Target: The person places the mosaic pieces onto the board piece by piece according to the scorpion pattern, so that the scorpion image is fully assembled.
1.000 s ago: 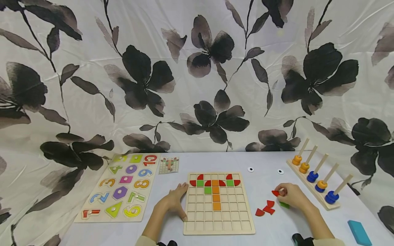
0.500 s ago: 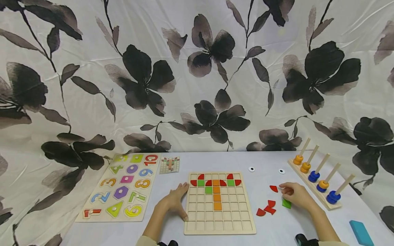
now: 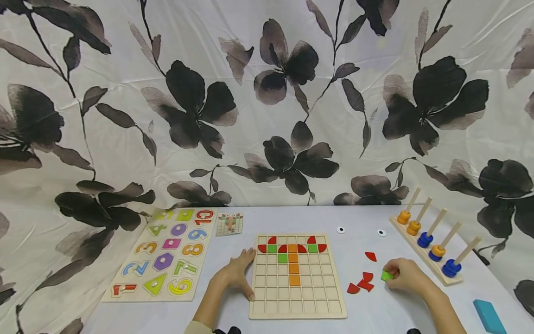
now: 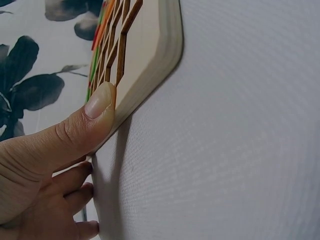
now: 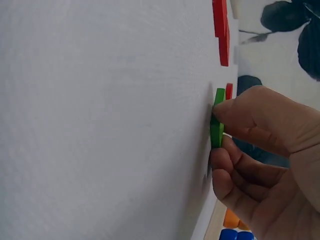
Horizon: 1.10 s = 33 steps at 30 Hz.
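Note:
Near the table's right side, my right hand [image 3: 403,274] pinches a green square tile [image 3: 387,276] between thumb and fingers. The right wrist view shows this green tile [image 5: 217,118] standing edge-on, close to the table surface. My left hand [image 3: 237,272] rests against the left edge of a wooden grid board [image 3: 306,304], fingers spread and thumb near the lower left. In the left wrist view the thumb [image 4: 100,102] touches the board's rim [image 4: 150,65]. Red quarter-round, green and orange tiles [image 3: 294,268] fill some upper and middle cells.
Several loose red pieces [image 3: 353,288] lie between board and right hand. Behind them are two small white discs [image 3: 340,230]. A peg stand with rings [image 3: 425,240] and a blue block [image 3: 489,316] are at right. A number puzzle [image 3: 167,250] and pattern card [image 3: 230,224] lie left.
My right hand has let go of a red piece, leaving it on the table, then moved slightly toward me and taken hold of the green tile. The left hand stays at the board.

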{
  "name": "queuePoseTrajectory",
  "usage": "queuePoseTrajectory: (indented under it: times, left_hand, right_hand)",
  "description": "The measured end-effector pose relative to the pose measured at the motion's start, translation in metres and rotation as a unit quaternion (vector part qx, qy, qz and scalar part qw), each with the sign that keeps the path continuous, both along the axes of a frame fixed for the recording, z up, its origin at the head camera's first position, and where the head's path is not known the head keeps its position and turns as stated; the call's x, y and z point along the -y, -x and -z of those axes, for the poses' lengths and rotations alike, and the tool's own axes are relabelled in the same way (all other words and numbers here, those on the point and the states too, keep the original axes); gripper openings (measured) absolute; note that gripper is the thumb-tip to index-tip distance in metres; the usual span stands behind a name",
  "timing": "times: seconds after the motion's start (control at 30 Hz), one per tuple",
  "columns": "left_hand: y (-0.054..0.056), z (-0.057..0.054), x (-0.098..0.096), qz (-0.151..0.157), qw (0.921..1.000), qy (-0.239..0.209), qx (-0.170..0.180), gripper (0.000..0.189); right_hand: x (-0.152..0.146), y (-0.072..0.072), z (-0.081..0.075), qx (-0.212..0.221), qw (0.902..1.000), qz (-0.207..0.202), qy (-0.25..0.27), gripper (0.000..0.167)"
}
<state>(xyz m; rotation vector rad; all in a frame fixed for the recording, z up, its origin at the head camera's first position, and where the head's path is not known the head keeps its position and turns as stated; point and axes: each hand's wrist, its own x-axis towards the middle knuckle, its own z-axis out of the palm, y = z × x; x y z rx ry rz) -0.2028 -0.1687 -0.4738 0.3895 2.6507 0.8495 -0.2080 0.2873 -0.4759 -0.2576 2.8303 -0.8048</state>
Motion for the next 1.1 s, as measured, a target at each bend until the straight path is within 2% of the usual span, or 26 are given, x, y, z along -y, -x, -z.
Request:
queuePoseTrajectory:
  times: [0.13, 0.3, 0.57, 0.73, 0.9, 1.1]
  left_hand:
    - [0.0, 0.0, 0.001, -0.001, 1.0, 0.0, -0.002, 0.116]
    - [-0.001, -0.001, 0.002, -0.003, 1.0, -0.004, -0.001, 0.116]
    - [-0.002, -0.002, 0.001, -0.004, 0.9999, -0.01, 0.004, 0.115]
    - [-0.002, -0.002, 0.0, -0.001, 1.0, -0.007, -0.001, 0.114]
    - [-0.003, -0.002, 0.001, -0.001, 0.9999, -0.01, -0.005, 0.114]
    - [-0.002, -0.002, 0.002, 0.006, 0.9999, -0.01, -0.01, 0.114]
  right_hand:
    - [0.005, 0.004, -0.002, 0.0, 1.0, -0.006, -0.005, 0.023]
    - [0.022, 0.01, -0.01, -0.024, 0.9985, -0.037, 0.035, 0.022]
    - [0.094, 0.034, -0.015, -0.087, 0.9843, -0.129, 0.083, 0.022]
    - [0.135, 0.054, -0.012, -0.103, 0.971, -0.195, 0.092, 0.025]
    - [0.159, 0.066, -0.005, -0.09, 0.9646, -0.236, 0.076, 0.024]
    - [0.166, 0.065, -0.003, -0.076, 0.9651, -0.241, 0.068, 0.019]
